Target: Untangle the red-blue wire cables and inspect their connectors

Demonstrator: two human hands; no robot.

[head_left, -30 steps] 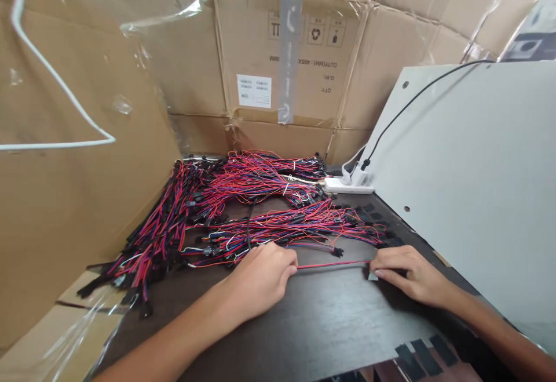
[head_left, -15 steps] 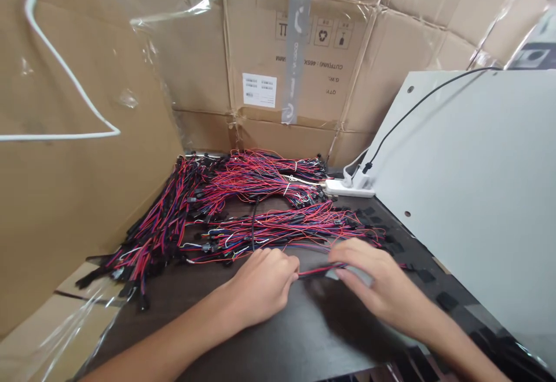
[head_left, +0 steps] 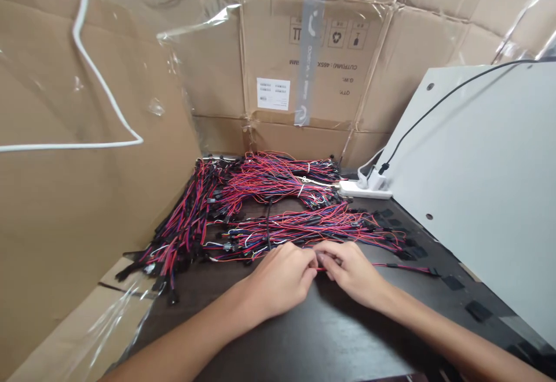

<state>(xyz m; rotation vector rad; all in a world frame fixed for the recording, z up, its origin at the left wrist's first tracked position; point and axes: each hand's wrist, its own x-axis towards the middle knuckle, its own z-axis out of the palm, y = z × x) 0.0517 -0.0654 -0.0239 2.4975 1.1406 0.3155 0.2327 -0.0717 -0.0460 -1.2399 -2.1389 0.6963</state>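
— What did the two hands do at that moment?

— They were together in front of the body, fingertips meeting. The right hand (head_left: 351, 272) closed on one thin red-and-black wire (head_left: 403, 266). The left hand (head_left: 280, 277) was against it, but the fingers hid whether it gripped the wire too, so I cannot tell.

— Where did this wire lie?

— It stretched to the right, low over the dark wooden table (head_left: 278, 341), and finished in a small black plug (head_left: 434, 270), apart from the other wires.

— And the other wires?

— Just beyond the hands lay a loose bundle of wires (head_left: 313, 228), and behind it was a larger heap (head_left: 278, 179), all thin, glossy red, blue and black strands, with hard black plugs at the ends. (They looked tangled like noodles, but the ends mostly pointed one way.) Creased cardboard (head_left: 208, 86) under clear plastic film stood behind them, and a white power strip (head_left: 365, 189) sat at the right.
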